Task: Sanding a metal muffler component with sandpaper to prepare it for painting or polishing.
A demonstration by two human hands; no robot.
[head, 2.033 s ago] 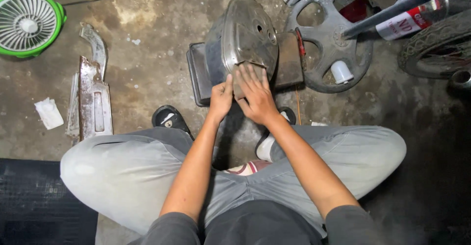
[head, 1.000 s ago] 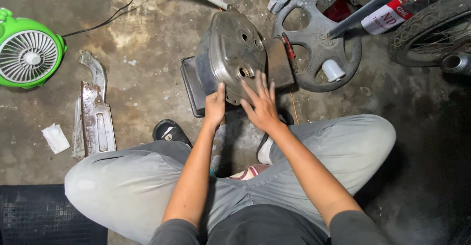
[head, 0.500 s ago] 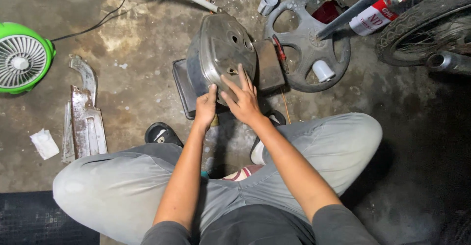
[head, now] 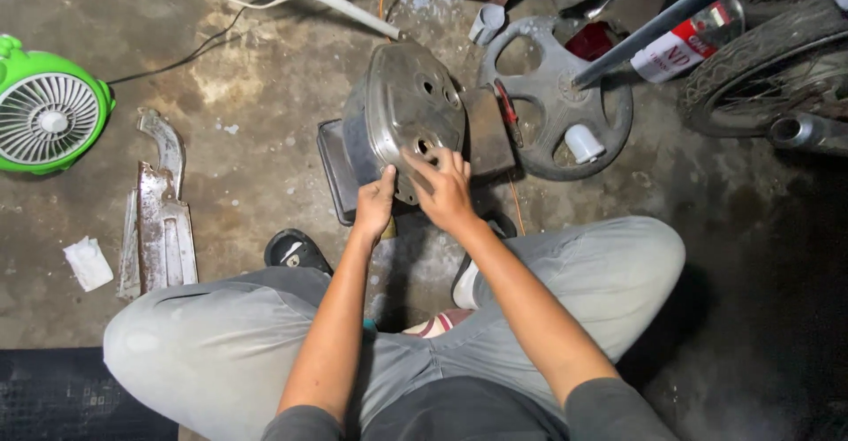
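Note:
A rounded grey metal cover (head: pixel 402 105) with several holes stands tilted on a dark flat tray (head: pixel 334 172) on the concrete floor in front of my knees. My left hand (head: pixel 374 204) grips the cover's lower edge with the thumb on its face. My right hand (head: pixel 442 187) lies flat on the lower right of the cover, fingers spread near a hole. A rusty brown block (head: pixel 488 132) sits just behind the cover on the right.
A grey plastic wheel trim (head: pixel 556 97) with a white cap lies behind the cover. A green fan (head: pixel 49 110) and a bent metal bracket (head: pixel 157 216) lie at left. A tyre (head: pixel 760 61), a spray can (head: pixel 685 39) and a metal bar (head: pixel 658 22) are at right.
My right hand has slid from the cover's bottom edge up onto its face. The left hand keeps its grip at the lower edge. The view has shifted slightly.

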